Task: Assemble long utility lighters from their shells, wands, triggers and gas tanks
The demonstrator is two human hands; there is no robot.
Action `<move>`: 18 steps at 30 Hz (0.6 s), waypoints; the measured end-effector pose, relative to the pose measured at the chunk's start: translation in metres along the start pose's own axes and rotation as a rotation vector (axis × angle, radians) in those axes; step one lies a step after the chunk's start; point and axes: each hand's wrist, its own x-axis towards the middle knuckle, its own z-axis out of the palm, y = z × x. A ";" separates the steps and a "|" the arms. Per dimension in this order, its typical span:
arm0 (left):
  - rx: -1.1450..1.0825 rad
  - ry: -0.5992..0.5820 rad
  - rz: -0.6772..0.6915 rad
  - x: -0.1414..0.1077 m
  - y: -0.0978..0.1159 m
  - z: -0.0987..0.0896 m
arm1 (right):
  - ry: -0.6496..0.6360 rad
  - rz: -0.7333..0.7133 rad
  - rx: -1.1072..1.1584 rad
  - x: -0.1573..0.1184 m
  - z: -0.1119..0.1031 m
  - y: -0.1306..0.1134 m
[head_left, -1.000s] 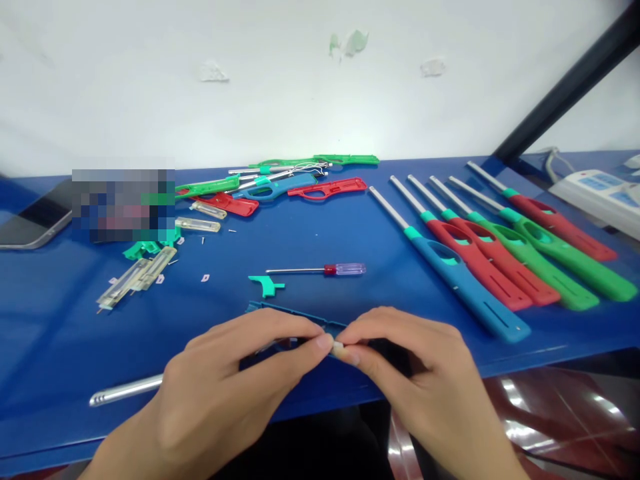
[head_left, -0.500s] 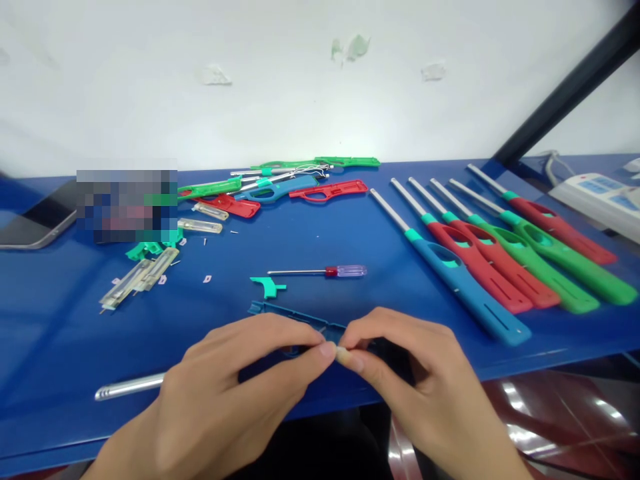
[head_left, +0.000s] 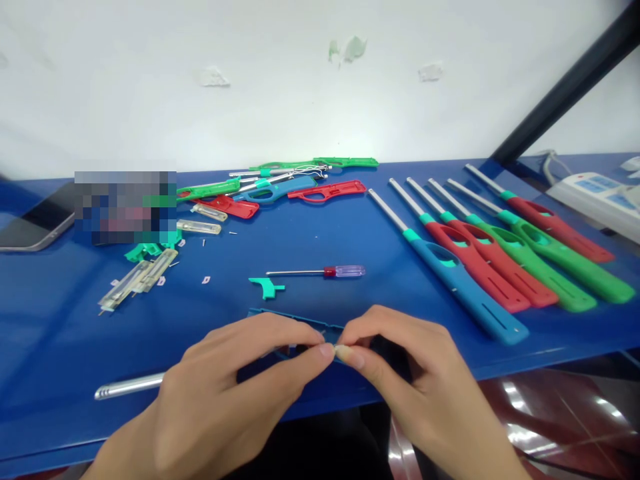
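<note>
In front of me my left hand (head_left: pixel 227 383) and my right hand (head_left: pixel 417 360) meet fingertip to fingertip, thumbs against index fingers. Pinched where they join is a small pale part (head_left: pixel 339 349), mostly covered by my fingers. Behind and below the fingers lies a blue lighter casing half (head_left: pixel 287 316), largely hidden by the hands. A silver lighter tube (head_left: pixel 131 385) sticks out to the left of my left hand. Beyond the casing rest a teal trigger (head_left: pixel 269 288) and a screwdriver (head_left: pixel 345 271) with a clear purple and red handle.
Several long-necked lighters (head_left: pixel 465 287) lie slanted in a row at right. Loose casing halves (head_left: pixel 327 191) and metal tubes are heaped at the back. At left are clear fuel tanks (head_left: pixel 157 270), teal pieces (head_left: pixel 145 251), tiny screws and a phone (head_left: pixel 37 217).
Both hands keep their pinch around the small pale part, with only a slight shift of the fingers. The view has moved slightly; the things on the table lie as before.
</note>
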 end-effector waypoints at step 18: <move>0.029 0.021 0.025 -0.002 -0.001 -0.001 | 0.007 0.011 0.016 0.001 0.000 -0.001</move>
